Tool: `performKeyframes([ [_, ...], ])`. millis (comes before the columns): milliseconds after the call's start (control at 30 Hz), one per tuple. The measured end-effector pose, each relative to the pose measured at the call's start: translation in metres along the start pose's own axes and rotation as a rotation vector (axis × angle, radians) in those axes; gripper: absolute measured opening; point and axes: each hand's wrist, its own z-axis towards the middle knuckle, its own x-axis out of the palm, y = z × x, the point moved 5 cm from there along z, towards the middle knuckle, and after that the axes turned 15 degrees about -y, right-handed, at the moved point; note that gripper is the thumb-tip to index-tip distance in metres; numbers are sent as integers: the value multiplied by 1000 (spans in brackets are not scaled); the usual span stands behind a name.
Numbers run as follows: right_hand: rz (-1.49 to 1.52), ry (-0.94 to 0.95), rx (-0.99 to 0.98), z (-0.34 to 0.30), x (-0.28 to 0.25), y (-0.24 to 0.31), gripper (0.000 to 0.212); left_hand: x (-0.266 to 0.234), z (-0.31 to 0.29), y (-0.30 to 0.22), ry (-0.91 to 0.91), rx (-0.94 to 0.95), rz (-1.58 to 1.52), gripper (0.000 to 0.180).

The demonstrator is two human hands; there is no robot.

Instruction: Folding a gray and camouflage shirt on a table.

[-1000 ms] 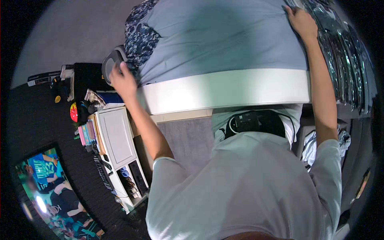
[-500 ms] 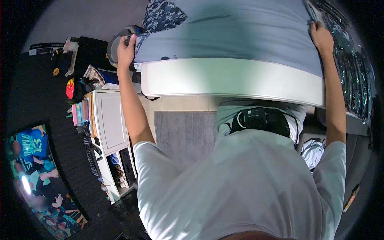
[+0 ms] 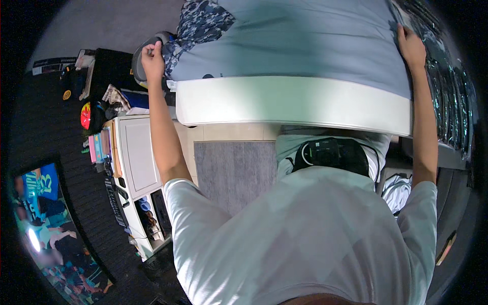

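A grey-blue bedsheet (image 3: 351, 46) covers the top of a mattress (image 3: 295, 101), whose white side faces me. At its right edge, my right hand (image 3: 412, 50) is closed on the bedsheet's border. My left hand (image 3: 153, 62) is raised beside the far left corner, fingers curled in toward the thumb. Whatever those fingers may hold is too small to make out. Just right of that hand lies a dark blue-and-grey patterned cloth (image 3: 203, 23), crumpled on the sheet. A grey rounded object (image 3: 140, 63) sits behind the left hand, partly hidden by it.
Clear-plastic-wrapped dark items (image 3: 442, 86) hang along the right side. A white cabinet (image 3: 137, 152) with books and small items stands left, near a lit screen (image 3: 56, 234). A grey mat (image 3: 234, 173) lies on the floor. A white bundle (image 3: 397, 193) sits beside my right side.
My left hand has shifted slightly left and away from the patterned cloth it was touching. The right hand stays at the sheet's right edge, its fingers slightly moved. The view has shifted slightly.
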Motion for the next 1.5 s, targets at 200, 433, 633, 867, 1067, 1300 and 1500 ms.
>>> performKeyframes([
  [200,28,-15,27,-1,-8,-7,62,12,-6,-19,380,179,646,29],
  [433,63,-67,-113,-5,-32,22,48,64,-86,-162,400,497,433,15],
  [633,475,-107,-405,-64,-122,55,18,123,-223,-283,752,713,11,21],
  [867,307,209,-458,-129,-157,13,42,174,-279,-325,874,707,-91,27],
  [1067,278,167,-365,-136,-148,-5,26,192,-294,-324,1055,629,-29,22],
  [1300,204,234,-343,-140,-171,-8,14,174,-305,-334,1066,632,-97,14],
  [1500,366,118,-440,-141,-160,20,44,182,-313,-344,967,625,-75,13],
])
